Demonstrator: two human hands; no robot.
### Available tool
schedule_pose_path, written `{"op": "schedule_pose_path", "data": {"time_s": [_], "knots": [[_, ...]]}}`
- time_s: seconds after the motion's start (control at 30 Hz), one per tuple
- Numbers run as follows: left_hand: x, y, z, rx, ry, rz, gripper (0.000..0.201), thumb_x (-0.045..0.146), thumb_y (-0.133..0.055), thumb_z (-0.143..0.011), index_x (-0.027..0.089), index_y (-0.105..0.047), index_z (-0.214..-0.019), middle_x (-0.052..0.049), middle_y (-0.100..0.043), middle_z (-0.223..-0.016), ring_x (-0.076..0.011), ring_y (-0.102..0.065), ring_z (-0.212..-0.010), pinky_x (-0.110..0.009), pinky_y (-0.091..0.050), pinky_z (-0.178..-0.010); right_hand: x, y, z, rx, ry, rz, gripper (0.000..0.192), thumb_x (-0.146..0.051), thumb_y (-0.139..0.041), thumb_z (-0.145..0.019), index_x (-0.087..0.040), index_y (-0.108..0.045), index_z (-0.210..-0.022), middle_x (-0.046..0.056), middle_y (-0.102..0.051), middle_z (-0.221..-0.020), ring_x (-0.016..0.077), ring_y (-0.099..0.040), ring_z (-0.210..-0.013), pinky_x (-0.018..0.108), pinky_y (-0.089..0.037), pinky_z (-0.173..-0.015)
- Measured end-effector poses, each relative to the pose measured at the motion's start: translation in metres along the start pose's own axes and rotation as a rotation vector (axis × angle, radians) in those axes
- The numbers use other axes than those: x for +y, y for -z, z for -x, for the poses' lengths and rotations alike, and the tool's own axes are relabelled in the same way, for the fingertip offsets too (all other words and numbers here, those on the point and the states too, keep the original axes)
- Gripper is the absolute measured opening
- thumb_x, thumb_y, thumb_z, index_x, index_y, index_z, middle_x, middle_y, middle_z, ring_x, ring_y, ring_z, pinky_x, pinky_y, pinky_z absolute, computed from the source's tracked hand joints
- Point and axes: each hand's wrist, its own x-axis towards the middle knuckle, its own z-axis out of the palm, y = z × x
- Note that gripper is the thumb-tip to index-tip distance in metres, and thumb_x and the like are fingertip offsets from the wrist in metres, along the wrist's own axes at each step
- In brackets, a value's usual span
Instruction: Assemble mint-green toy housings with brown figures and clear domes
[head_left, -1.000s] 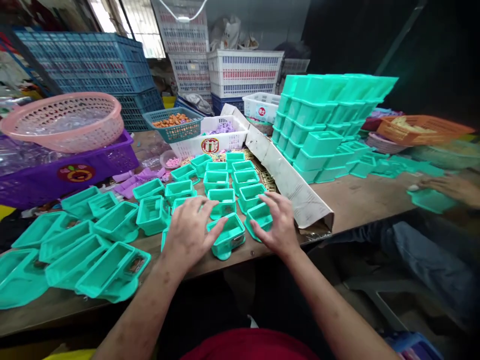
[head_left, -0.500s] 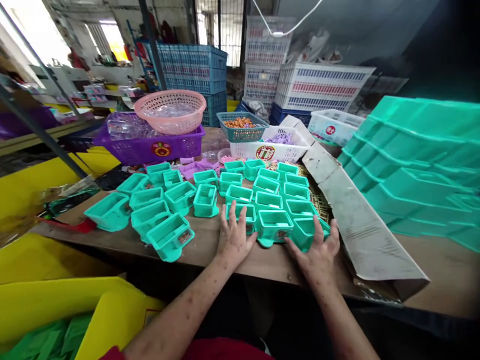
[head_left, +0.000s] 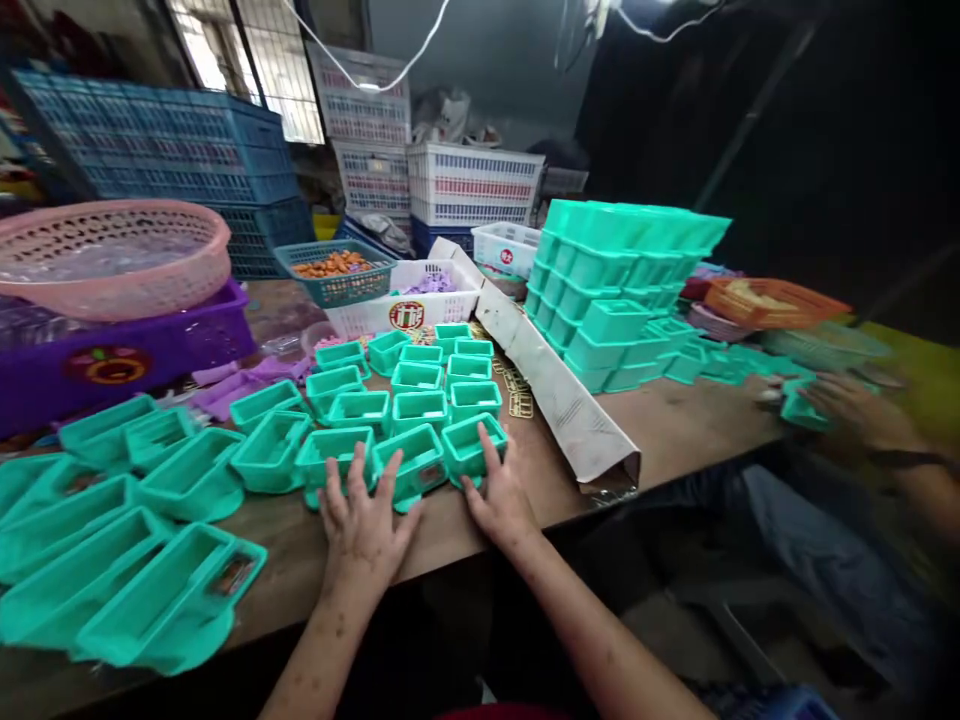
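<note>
The wooden counter (head_left: 675, 430) runs left to right, its near edge just under the person's wrists. On its far left sits a purple crate (head_left: 135, 355) carrying a pink basket (head_left: 112, 255); a tall stack of teal boxes (head_left: 622, 270) stands far right, beyond a long cardboard strip (head_left: 559, 395) that lies diagonally from far to near. Left of the strip is a tidy block of small open teal boxes (head_left: 420, 385) in rows, with larger loose ones spread to the near left (head_left: 150, 590).

The left hand (head_left: 364, 530) lies flat near the counter's edge, fingers spread and apart, tips touching the near-row box in the middle (head_left: 409, 465) and the one to its left (head_left: 330, 455); it clamps nothing. The right hand (head_left: 499, 495) is likewise open, its fingers resting against the near-right box (head_left: 472, 445), which sits just far of it. The near row's long axis runs left to right across both hands, and the middle box lies between them, nearer the left.

Open room is slim: bare counter only in the narrow band at the near edge, the strip closing the right side. At far right another person's hand (head_left: 847, 410) handles a teal piece (head_left: 799, 408), well apart.
</note>
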Motion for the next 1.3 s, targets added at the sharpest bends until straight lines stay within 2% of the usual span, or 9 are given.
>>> {"op": "schedule_pose_path", "data": {"time_s": [0.17,0.27,0.4,0.5,0.63,0.73,0.87,1.13,1.3], "knots": [[-0.029,0.000,-0.043,0.150,0.044,-0.017,0.049,0.033,-0.061,-0.107,0.018,-0.065,-0.153,-0.024,-0.038,-0.173,-0.0510,-0.022,-0.165,-0.076,-0.033,-0.129,-0.006,-0.018,-0.024,-0.024,0.004,-0.056,0.090,-0.013,-0.061,-0.099,-0.041,-0.024,-0.177,0.012,-0.033,-0.177,0.0360,-0.043,-0.163,0.057,-0.049,-0.127],[-0.040,0.003,-0.053,0.139,0.001,0.020,0.051,0.027,-0.067,-0.102,0.016,-0.064,-0.152,-0.024,-0.039,-0.171,-0.0510,-0.022,-0.165,-0.071,-0.035,-0.130,-0.008,-0.024,-0.028,-0.009,-0.004,-0.114,0.093,-0.018,-0.064,-0.099,-0.034,-0.018,-0.179,0.017,-0.027,-0.179,0.0399,-0.038,-0.165,0.063,-0.046,-0.128],[-0.045,0.021,-0.036,0.101,-0.031,0.042,0.059,0.027,-0.074,-0.097,0.014,-0.057,-0.152,-0.027,-0.039,-0.168,-0.0483,-0.033,-0.160,-0.067,-0.042,-0.127,-0.008,-0.017,-0.010,0.089,0.088,-0.078,0.098,-0.039,-0.074,-0.100,-0.028,-0.015,-0.178,0.023,-0.013,-0.182,0.0460,-0.021,-0.169,0.072,-0.037,-0.129],[-0.047,0.050,-0.011,0.120,-0.030,0.052,0.052,0.034,-0.073,-0.101,0.017,-0.058,-0.147,-0.023,-0.053,-0.155,-0.0423,-0.050,-0.146,-0.063,-0.049,-0.120,-0.008,-0.004,0.011,0.192,0.221,-0.001,0.078,-0.042,-0.075,-0.101,-0.027,-0.039,-0.169,0.023,-0.037,-0.167,0.0435,-0.042,-0.156,0.069,-0.043,-0.122],[-0.064,0.097,0.018,0.176,-0.022,0.040,0.035,0.038,-0.065,-0.106,0.021,-0.062,-0.136,-0.015,-0.067,-0.133,-0.0354,-0.061,-0.132,-0.057,-0.048,-0.119,-0.019,0.006,0.028,0.012,0.306,0.082,0.048,-0.034,-0.068,-0.105,-0.035,-0.060,-0.153,0.012,-0.063,-0.138,0.0361,-0.059,-0.128,0.065,-0.046,-0.113],[-0.095,0.127,0.038,0.146,0.235,-0.161,0.062,0.057,-0.067,-0.100,0.021,-0.057,-0.150,-0.020,-0.057,-0.153,-0.0442,-0.050,-0.148,-0.065,-0.040,-0.125,-0.030,0.000,0.030,-0.118,0.351,0.136,0.051,-0.034,-0.066,-0.105,-0.038,-0.060,-0.155,0.011,-0.064,-0.142,0.0393,-0.054,-0.134,0.068,-0.042,-0.113],[-0.130,0.149,0.062,-0.276,0.584,-0.248,0.092,0.072,-0.073,-0.087,0.023,-0.050,-0.161,-0.025,-0.036,-0.172,-0.0521,-0.054,-0.146,-0.068,-0.050,-0.115,-0.034,-0.015,0.031,-0.146,0.381,0.128,0.044,-0.034,-0.062,-0.105,-0.031,-0.065,-0.148,0.012,-0.066,-0.142,0.0408,-0.054,-0.136,0.069,-0.042,-0.113],[-0.100,0.136,0.046,-0.406,0.385,0.055,0.051,0.030,-0.058,-0.105,0.022,-0.056,-0.155,-0.019,-0.014,-0.184,-0.0381,-0.064,-0.145,-0.053,-0.055,-0.118,-0.014,-0.021,0.034,-0.130,0.415,0.080,0.042,-0.043,-0.058,-0.107,-0.031,-0.064,-0.146,0.012,-0.064,-0.145,0.0404,-0.057,-0.133,0.068,-0.047,-0.107],[-0.106,0.149,0.027,-0.257,0.352,0.123,0.066,0.054,-0.059,-0.107,0.024,-0.048,-0.164,-0.018,-0.026,-0.182,-0.0372,-0.054,-0.155,-0.051,-0.052,-0.122,-0.010,-0.023,0.035,-0.096,0.425,0.073,0.044,-0.048,-0.055,-0.107,-0.030,-0.064,-0.147,0.013,-0.065,-0.144,0.0405,-0.060,-0.131,0.067,-0.049,-0.105]]}}
